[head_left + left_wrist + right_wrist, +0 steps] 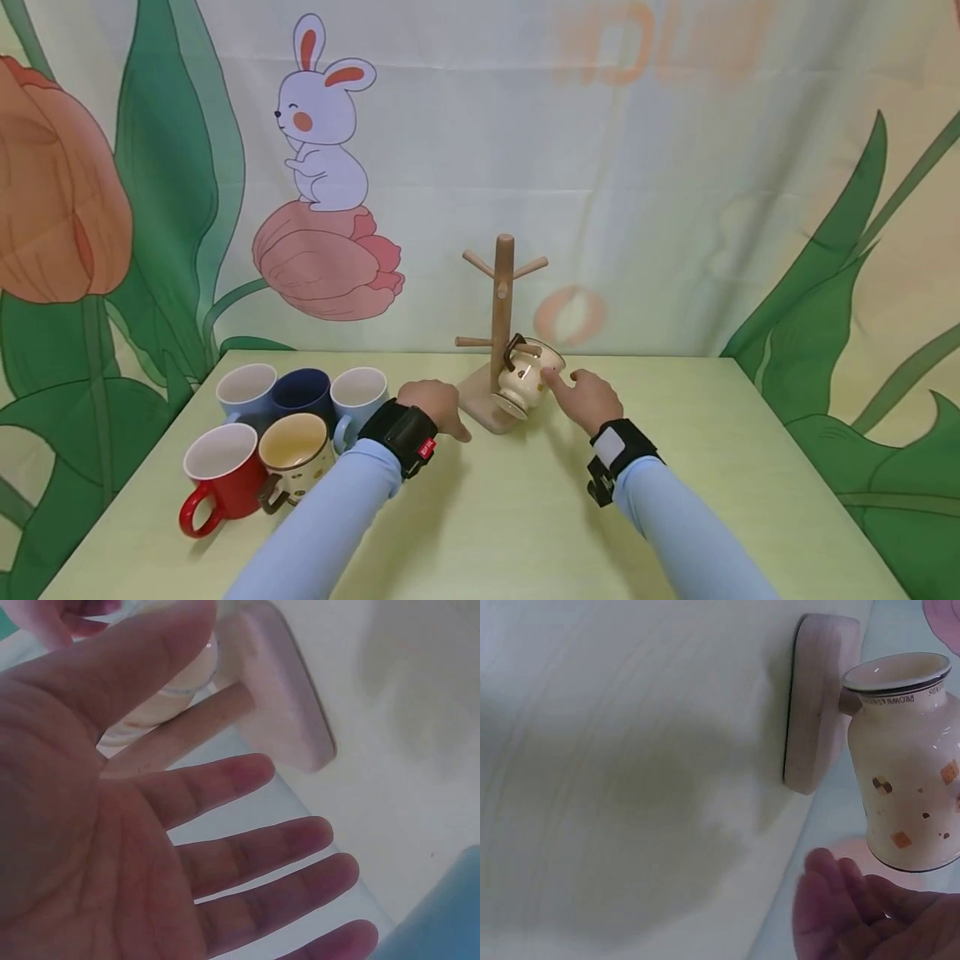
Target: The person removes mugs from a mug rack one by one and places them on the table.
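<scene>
A cream mug (528,377) with small brown and orange marks hangs tilted from a lower right peg of a wooden mug tree (502,308), its dark handle (512,353) around the peg. Just right of the mug is my right hand (588,402); in the right wrist view its loosely bent fingers (821,889) lie beside one end of the mug and grip nothing. My left hand (435,403) hovers left of the tree's base (480,402). Its palm and spread fingers (255,851) show in the left wrist view, with nothing held.
Several mugs stand grouped at the left of the table: a red one (228,492), a cream patterned one (303,475), a dark blue one (307,392) and light blue ones (363,408). Behind the table hangs a printed curtain (645,208). Bare pegs (531,267) stick out above the hanging mug.
</scene>
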Tool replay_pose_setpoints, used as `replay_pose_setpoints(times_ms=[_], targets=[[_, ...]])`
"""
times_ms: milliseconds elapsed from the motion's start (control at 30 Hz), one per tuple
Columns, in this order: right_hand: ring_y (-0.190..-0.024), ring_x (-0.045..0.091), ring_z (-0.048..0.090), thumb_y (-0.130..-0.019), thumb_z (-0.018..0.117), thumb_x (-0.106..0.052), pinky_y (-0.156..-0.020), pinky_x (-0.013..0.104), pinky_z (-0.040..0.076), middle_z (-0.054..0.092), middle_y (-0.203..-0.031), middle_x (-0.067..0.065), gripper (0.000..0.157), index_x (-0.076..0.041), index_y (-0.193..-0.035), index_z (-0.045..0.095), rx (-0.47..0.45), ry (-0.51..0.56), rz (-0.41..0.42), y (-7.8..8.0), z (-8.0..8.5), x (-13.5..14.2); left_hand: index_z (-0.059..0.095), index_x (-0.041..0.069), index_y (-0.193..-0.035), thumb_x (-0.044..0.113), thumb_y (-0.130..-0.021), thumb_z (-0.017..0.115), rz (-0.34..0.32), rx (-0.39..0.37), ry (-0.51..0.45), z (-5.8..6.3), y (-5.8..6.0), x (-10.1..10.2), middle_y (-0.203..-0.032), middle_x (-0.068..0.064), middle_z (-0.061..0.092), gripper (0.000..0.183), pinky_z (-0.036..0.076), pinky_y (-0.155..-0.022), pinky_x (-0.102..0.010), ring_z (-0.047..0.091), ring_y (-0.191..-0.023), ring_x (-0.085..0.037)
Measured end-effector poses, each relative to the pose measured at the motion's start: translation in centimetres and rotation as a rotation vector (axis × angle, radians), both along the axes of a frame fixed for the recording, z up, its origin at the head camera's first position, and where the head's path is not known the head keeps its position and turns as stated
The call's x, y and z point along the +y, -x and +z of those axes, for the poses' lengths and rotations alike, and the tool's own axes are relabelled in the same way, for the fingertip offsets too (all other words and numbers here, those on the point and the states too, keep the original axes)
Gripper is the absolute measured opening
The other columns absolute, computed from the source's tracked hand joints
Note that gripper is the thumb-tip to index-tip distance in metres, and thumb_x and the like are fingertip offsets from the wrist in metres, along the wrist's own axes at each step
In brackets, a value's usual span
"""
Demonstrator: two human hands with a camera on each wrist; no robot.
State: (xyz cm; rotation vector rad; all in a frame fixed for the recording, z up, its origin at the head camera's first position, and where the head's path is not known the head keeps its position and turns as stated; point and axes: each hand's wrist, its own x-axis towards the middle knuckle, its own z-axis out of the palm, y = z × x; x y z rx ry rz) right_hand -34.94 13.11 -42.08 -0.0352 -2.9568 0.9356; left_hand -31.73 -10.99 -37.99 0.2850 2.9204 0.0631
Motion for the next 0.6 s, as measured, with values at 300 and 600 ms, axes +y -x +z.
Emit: replay_pose_setpoints(times_ms=[300, 600], targets=[[-0.114, 0.043, 0.059, -0.097, 0.042, -0.065, -0.082, 0.049, 0.055, 0.048, -0.139, 0.03, 0.087, 0.01, -0.142, 0.041, -0.266, 0.481, -0.023, 0.8, -1.3, -0.3, 0.075, 0.011, -0.099, 0.049, -0.078, 0.08, -0.005, 0.017, -0.005, -0.2, -0.9, -0.1, -0.087, -0.002, 0.069, 0.043, 0.051, -0.075, -0.043, 0.064, -0.082, -0.021], [-0.125, 0.046, 0.05, -0.097, 0.046, -0.061, -0.1, 0.054, 0.044, 0.042, -0.143, 0.03, 0.087, 0.01, -0.146, 0.032, -0.315, 0.693, 0.004, 1.6, -1.8, -1.5, 0.075, 0.011, -0.099, 0.05, -0.077, 0.08, 0.002, 0.025, -0.01, -0.4, -1.0, -0.1, -0.091, -0.004, 0.07, 0.045, 0.051, -0.075, -0.043, 0.064, -0.084, -0.021]])
